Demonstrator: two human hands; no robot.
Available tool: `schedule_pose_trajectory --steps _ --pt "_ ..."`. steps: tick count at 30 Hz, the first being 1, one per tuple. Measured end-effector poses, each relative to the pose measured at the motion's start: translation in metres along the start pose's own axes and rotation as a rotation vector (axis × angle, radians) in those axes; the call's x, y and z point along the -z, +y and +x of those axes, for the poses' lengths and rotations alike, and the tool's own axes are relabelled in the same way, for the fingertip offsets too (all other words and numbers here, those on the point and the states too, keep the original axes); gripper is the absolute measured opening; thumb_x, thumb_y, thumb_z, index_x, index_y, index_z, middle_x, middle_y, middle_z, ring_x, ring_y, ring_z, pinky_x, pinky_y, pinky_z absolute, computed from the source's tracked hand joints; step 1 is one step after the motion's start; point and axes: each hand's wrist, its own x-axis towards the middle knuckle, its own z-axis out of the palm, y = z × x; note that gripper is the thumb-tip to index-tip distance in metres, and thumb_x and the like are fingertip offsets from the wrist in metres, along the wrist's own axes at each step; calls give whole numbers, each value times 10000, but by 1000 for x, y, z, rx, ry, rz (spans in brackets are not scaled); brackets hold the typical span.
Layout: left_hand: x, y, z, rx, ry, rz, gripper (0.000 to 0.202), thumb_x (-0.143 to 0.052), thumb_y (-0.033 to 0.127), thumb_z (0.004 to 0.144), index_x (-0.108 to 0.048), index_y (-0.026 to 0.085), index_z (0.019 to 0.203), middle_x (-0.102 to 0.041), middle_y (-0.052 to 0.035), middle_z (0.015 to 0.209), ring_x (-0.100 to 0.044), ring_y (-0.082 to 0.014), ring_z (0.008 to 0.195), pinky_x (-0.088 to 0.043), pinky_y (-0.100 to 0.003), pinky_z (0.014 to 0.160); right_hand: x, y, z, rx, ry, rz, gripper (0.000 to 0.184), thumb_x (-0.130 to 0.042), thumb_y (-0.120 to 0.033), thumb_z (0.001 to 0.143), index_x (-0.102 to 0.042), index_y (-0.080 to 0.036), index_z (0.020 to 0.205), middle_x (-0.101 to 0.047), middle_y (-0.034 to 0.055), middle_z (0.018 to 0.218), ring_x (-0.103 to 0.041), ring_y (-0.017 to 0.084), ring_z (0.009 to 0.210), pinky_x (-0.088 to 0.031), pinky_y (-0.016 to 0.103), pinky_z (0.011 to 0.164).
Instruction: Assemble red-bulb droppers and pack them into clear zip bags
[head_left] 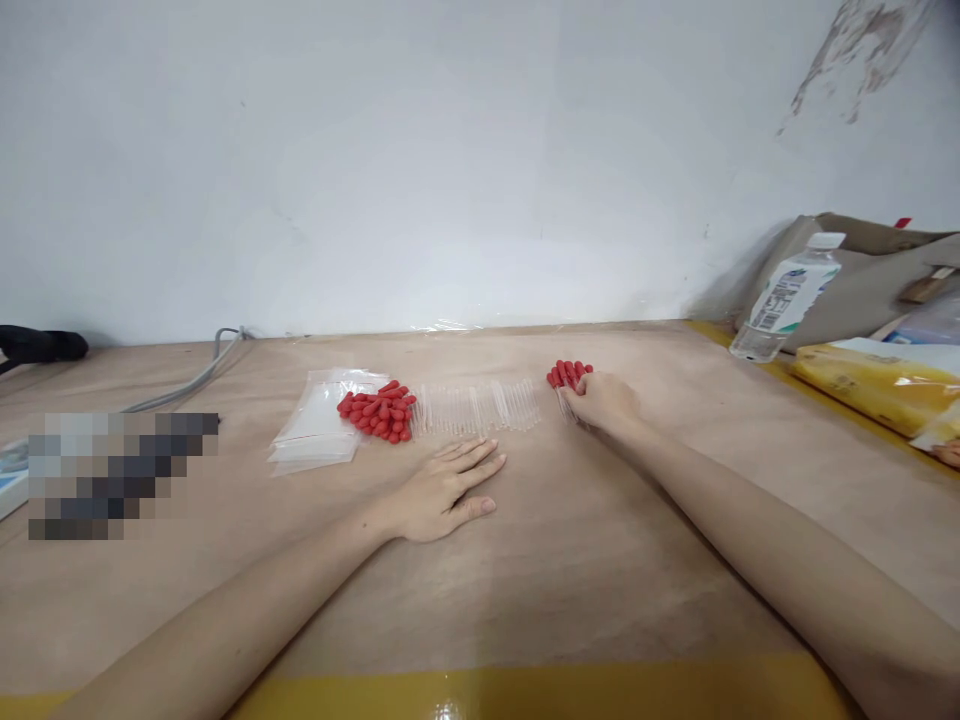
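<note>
My left hand lies flat on the table, fingers stretched out, just in front of a row of thin clear tubes. Left of the tubes is a heap of red rubber bulbs, partly over a stack of clear plastic bags. On the right, several red-topped droppers lie side by side, bulbs pointing toward the wall. My right hand is closed at this group, thumb and fingers pinched on a dropper. The hand covers part of the group.
A water bottle stands at the back right against a grey-beige bag. Beside it lies a yellow packet. At the left are a grey cable, a black object and a blurred-out item. A white wall closes off the back.
</note>
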Motion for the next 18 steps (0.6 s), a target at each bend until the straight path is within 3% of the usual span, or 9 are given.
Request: schedule_pose_trajectory --steps 6,10,18 --pt "-3 -1 1 7 8 26 556 -335 476 913 -251 236 1407 -192 -55 1479 -171 -227 1363 -177 -409 1113 -7 -13 -1 72 72 17 307 -464 -409 781 -603 -195 611 -629 54 721 -577 211 769 -383 304 667" --pt "-4 -2 1 8 2 30 561 -330 474 914 -244 229 1411 -182 -65 1481 -166 -231 1365 -177 -413 1111 -11 -34 -1 59 -21 -56 231 -474 -319 775 -660 -191 728 -650 80 812 -580 231 859 -373 363 804" --pt "-3 -4 1 -3 12 4 566 -353 468 909 -244 231 1410 -186 -70 1480 -164 -240 1364 -168 -423 1112 -15 -53 16 -10 -167 -113 230 -526 -178 712 -669 -109 879 -644 173 916 -604 276 846 -421 367 716"
